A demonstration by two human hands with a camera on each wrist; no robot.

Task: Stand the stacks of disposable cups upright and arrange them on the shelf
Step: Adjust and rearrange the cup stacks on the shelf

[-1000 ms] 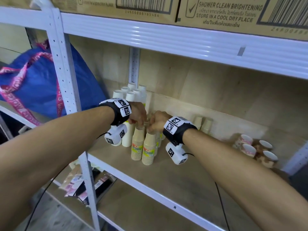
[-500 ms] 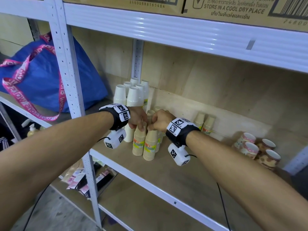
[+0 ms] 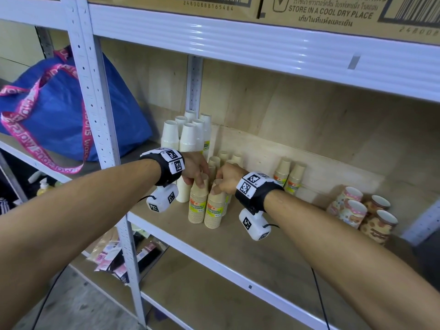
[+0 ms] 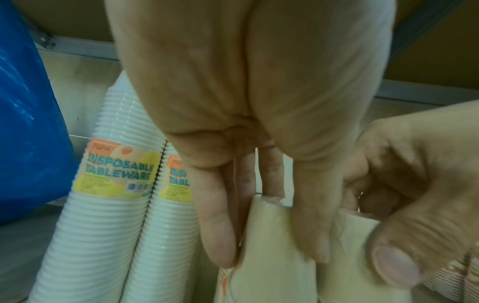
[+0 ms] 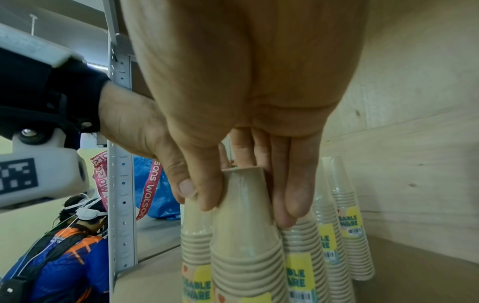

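Note:
Two beige cup stacks stand upright side by side near the front of the wooden shelf (image 3: 238, 246). My left hand (image 3: 200, 181) grips the top of the left beige stack (image 3: 197, 206) with thumb and fingers curled round it (image 4: 269, 252). My right hand (image 3: 217, 186) grips the top of the right beige stack (image 3: 215, 210), thumb on one side and fingers on the other (image 5: 246, 201). The two hands almost touch. Tall white cup stacks (image 3: 188, 136) stand upright behind them. More beige stacks (image 3: 223, 158) stand just behind my hands, partly hidden.
Two more beige stacks (image 3: 289, 177) stand by the back wall to the right. Patterned cup stacks (image 3: 357, 210) lie on their sides at the far right. A white upright post (image 3: 95, 115) and a blue bag (image 3: 59, 110) are on the left. Cardboard boxes (image 3: 333, 10) sit on the shelf above.
Both hands stay on the tops of the two front beige stacks. The head view has shifted a little; nothing else has visibly moved.

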